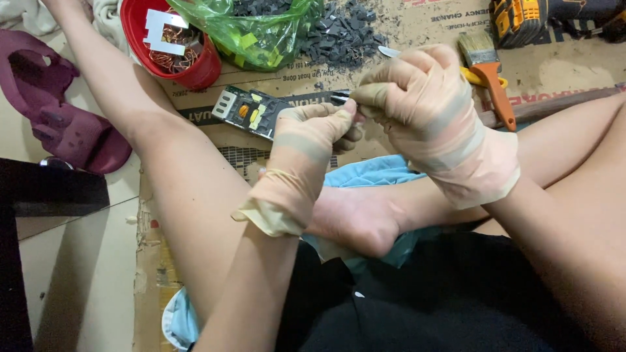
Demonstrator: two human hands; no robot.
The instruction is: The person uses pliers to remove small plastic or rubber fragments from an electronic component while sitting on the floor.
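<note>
Gloved hands meet at centre frame, over the person's crossed bare legs. Left hand, in a thin beige glove, has its fingers curled together and pinched on a small dark part, which sits right at the fingertips, just above the circuit board. Right hand, gloved the same way, is closed tight too, its fingertips pressed onto that same part from the other side; too small to say what the piece is.

Flattened brown cardboard covers the floor, with dark block lettering along its top edge and a strip of red lettering at the right. Green printed board, with yellow and orange components, lies flat on it near the left hand. Up top, a red round tub holds copper wire coils and a white E-shaped piece. Beside it, touching, a translucent green plastic bag with yellow-green bits inside. Black fragments are heaped just right of the bag. Orange-handled paintbrush lies behind the right hand. Maroon sandals rest at far left.
</note>
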